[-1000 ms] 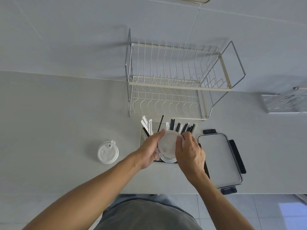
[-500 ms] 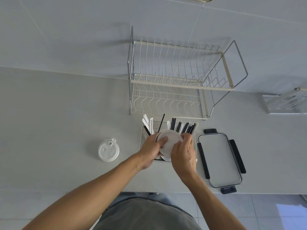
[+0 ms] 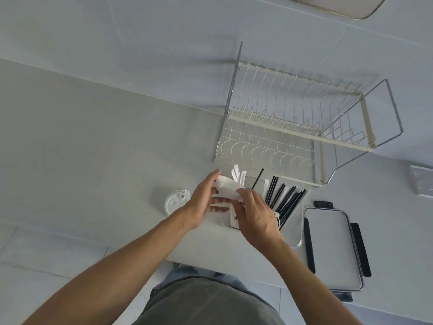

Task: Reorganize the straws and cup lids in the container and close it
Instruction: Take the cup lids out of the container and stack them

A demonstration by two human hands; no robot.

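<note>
A pale desk (image 3: 93,148) spans the view and meets a tiled wall (image 3: 164,43) behind it. A two-tier wire dish rack (image 3: 293,127) stands at the back of the desk, right of centre. In front of the rack, to the right, the flat container lid (image 3: 332,247) with black side clips lies on the desk, off the container. The clear container (image 3: 297,240) sits between that lid and the hands, just in front of the rack, open at the top and largely hidden by the hands. Black straws (image 3: 285,202) lean in its right part, their ends rising above the rim; white wrapped straws (image 3: 239,175) stand at its back left, and a single black straw (image 3: 257,178) slants between the two groups. Both forearms reach in from the lower edge. The left hand (image 3: 206,202) and the right hand (image 3: 255,214) are close together above the left part of the container, each with fingers curled round the edge of a stack of white cup lids (image 3: 228,188), held tilted over the container. The exact number of lids in the stack cannot be told. A single cup lid (image 3: 175,201) lies flat on the desk just left of the left hand, apart from the container.
</note>
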